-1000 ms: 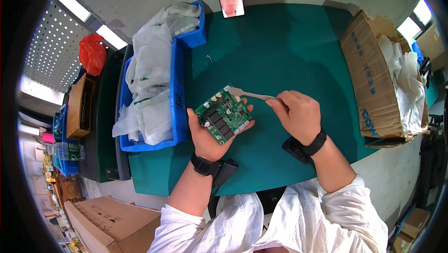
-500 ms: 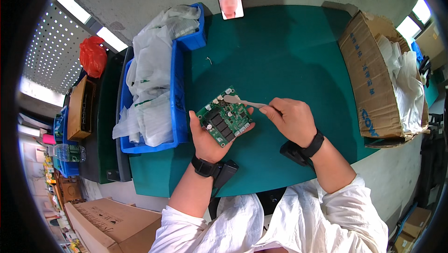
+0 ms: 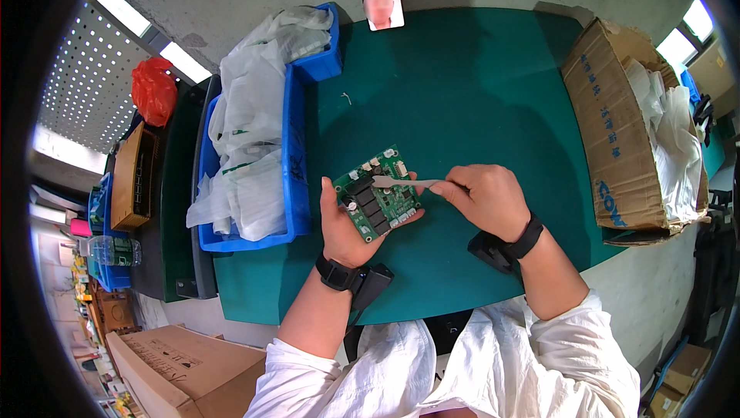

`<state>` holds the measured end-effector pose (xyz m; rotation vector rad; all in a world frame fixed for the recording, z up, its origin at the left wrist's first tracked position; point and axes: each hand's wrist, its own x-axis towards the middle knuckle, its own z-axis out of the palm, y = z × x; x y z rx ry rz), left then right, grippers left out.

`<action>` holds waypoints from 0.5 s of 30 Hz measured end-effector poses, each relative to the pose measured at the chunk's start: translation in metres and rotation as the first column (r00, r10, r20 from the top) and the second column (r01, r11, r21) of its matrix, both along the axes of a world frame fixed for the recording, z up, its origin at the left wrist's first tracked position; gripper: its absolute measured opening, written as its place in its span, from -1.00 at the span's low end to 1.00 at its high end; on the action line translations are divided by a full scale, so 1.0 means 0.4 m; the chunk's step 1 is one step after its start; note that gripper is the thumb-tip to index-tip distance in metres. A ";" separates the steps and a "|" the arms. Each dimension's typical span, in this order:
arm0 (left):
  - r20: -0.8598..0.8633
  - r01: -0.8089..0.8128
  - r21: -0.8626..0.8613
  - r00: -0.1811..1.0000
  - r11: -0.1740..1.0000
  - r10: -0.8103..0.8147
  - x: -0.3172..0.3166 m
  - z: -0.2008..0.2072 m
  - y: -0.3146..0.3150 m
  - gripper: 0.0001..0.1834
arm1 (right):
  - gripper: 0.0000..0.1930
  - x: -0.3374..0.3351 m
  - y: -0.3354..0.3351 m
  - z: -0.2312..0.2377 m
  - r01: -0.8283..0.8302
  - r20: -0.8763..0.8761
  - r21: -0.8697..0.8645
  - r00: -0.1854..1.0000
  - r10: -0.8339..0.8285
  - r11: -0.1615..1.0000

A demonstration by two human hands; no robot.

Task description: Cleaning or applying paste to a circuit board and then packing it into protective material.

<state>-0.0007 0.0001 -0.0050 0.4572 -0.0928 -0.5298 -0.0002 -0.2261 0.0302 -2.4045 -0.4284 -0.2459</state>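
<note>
Grasped: green circuit board (image 3: 379, 198), left hand (image 3: 346, 237); slim pale tool (image 3: 405, 183), right hand (image 3: 493, 198).
Tool tip over board; blue bin (image 3: 296, 171) left.

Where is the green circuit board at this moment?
Near the middle of the head view, the green circuit board is held in the left hand, right of the large blue bin, with the slim tool over it.

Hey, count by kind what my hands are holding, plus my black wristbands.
Green circuit board, in the left hand: 1
Thin tool, in the right hand: 1
Black wristbands: 2
Total: 4
</note>
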 end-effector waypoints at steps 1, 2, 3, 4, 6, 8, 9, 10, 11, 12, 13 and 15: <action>-0.005 -0.009 0.050 1.000 0.999 0.009 -0.001 0.000 0.001 0.00 | -0.65 0.004 -0.004 0.002 0.013 0.017 -0.011 1.000 -0.013 1.000; -0.009 -0.015 0.101 1.000 0.995 0.016 -0.001 -0.001 0.000 0.01 | -0.65 0.004 -0.007 0.004 0.028 0.034 -0.021 0.999 -0.028 0.999; -0.010 -0.023 0.100 1.000 0.995 0.024 0.000 -0.001 0.000 0.01 | -0.65 0.001 -0.006 0.008 0.049 0.083 -0.036 0.995 -0.046 0.998; -0.011 -0.031 0.100 0.999 0.994 0.033 0.002 -0.002 0.001 0.02 | -0.64 -0.004 -0.001 0.013 0.071 0.132 -0.051 0.989 -0.064 0.996; -0.003 -0.047 0.088 0.999 0.995 0.048 0.005 0.003 0.001 0.01 | -0.64 -0.011 0.008 0.014 0.067 0.165 -0.045 0.985 -0.059 0.997; 0.015 -0.066 0.060 0.998 0.996 0.065 0.002 0.009 0.001 0.00 | -0.65 -0.015 0.021 0.002 0.012 0.133 -0.009 0.991 -0.011 1.000; 0.028 -0.087 0.063 0.996 0.994 0.085 0.002 0.008 -0.001 0.01 | -0.62 -0.020 0.026 0.000 -0.008 0.053 -0.018 0.999 0.009 1.000; 0.041 -0.107 0.066 0.994 0.992 0.104 0.000 0.006 -0.004 0.02 | -0.61 -0.024 0.032 -0.002 -0.032 -0.054 -0.011 0.998 0.031 0.999; 0.055 -0.127 0.070 0.991 0.989 0.123 0.000 0.005 -0.007 0.03 | -0.59 -0.028 0.038 -0.004 -0.054 -0.160 0.001 0.986 0.054 0.999; 0.103 -0.172 0.117 0.982 0.978 0.160 -0.002 0.002 -0.010 0.04 | -0.58 -0.032 0.044 -0.007 -0.075 -0.263 0.016 0.962 0.076 0.997; 0.153 -0.217 0.160 0.969 0.963 0.193 -0.003 -0.002 -0.014 0.05 | -0.51 -0.037 0.051 -0.018 -0.124 -0.353 0.181 0.918 0.182 0.976; 0.209 -0.281 0.193 0.948 0.940 0.241 -0.006 -0.003 -0.018 0.06 | -0.49 -0.040 0.066 -0.019 -0.159 -0.482 0.318 0.822 0.304 0.935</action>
